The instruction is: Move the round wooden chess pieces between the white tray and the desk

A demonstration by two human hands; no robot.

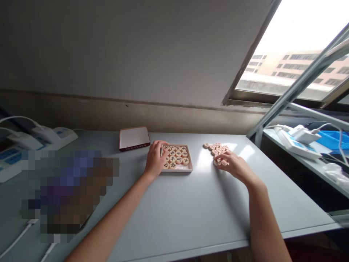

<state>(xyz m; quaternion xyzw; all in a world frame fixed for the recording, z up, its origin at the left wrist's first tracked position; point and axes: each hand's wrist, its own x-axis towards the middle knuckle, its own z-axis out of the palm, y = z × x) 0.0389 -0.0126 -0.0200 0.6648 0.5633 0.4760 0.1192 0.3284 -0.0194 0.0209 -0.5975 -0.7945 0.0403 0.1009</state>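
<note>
A shallow white box (190, 169) stands on the grey table, with several round wooden xiangqi pieces (179, 159) lying in rows in it, dark characters facing up. The box's front right corner shows bare bottom. My left hand (157, 158) grips the box at its left side, fingers over the rim and partly covering the left column. To the right, a loose cluster of xiangqi pieces with reddish characters (215, 147) lies on the table. My right hand (231, 163) is at the cluster's near side, its fingers closed around a piece (217, 163) that is partly hidden.
An upturned lid (134, 138) with a dark red edge lies behind and left of the box. Power strips with white chargers (45, 134) are at far left, others (300, 140) on a neighbouring table at right. A blurred-out object (73, 189) lies at left. A metal frame (286, 98) rises at right.
</note>
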